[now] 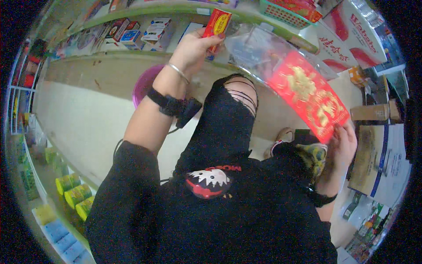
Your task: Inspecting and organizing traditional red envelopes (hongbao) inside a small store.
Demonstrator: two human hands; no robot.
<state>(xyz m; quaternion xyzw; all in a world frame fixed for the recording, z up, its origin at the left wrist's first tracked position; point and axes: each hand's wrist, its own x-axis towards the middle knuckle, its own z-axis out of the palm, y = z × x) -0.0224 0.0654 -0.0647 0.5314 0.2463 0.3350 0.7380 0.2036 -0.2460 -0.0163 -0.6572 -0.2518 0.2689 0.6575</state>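
Pinched between the thumb and fingers of my left hand (202, 44) is a small red packet (219, 23) with a yellow oval that bears writing. It is raised in front of the shelf. My right hand (344, 145) grips the lower corner of a red envelope (306, 92) printed in gold. From the envelope's upper end a clear plastic bag (254, 49) stretches toward my left hand. Whether the envelope is partly inside this bag, and whether my left hand touches the bag, I cannot tell. My raised knee (242, 90) is below and between both hands.
Several small boxes (156, 33) stand on the shelf ahead. A green basket (283, 15) holds red packets at the upper right. Large cartons (352, 36) are stacked at right. A purple basin (148, 82) sits behind my left forearm. Yellow-green canisters (77, 196) line the lower-left shelf.
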